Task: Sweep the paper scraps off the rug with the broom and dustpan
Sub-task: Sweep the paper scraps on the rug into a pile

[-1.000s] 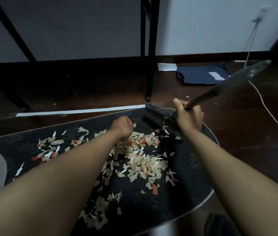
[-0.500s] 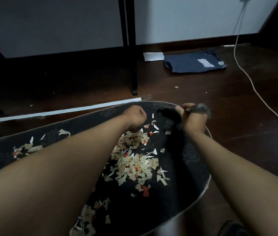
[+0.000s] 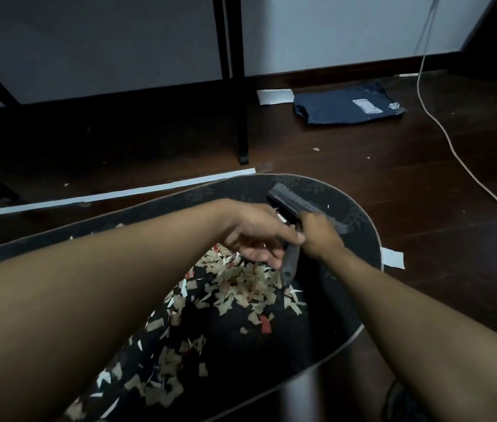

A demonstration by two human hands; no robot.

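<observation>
A dark oval rug (image 3: 360, 236) with a faint flower pattern lies on the wooden floor. Beige, white and red paper scraps (image 3: 241, 284) are heaped on its middle, and more trail toward the lower left. My right hand (image 3: 318, 236) grips a small dark broom (image 3: 290, 201) just behind its bristle head, at the rug's far edge. The grey handle (image 3: 290, 264) points back toward me. My left hand (image 3: 256, 236) is at that handle, thumb across it and fingers loosely apart below. I see no dustpan.
A black table leg (image 3: 242, 117) stands just beyond the rug. A white strip (image 3: 119, 194) lies along the rug's far edge and a white paper (image 3: 393, 258) at its right. A navy package (image 3: 347, 106) and a white cable (image 3: 454, 147) lie on the floor.
The broom has swung round, so its handle now points toward me instead of up to the right. My left hand has opened from a fist and moved right to the handle.
</observation>
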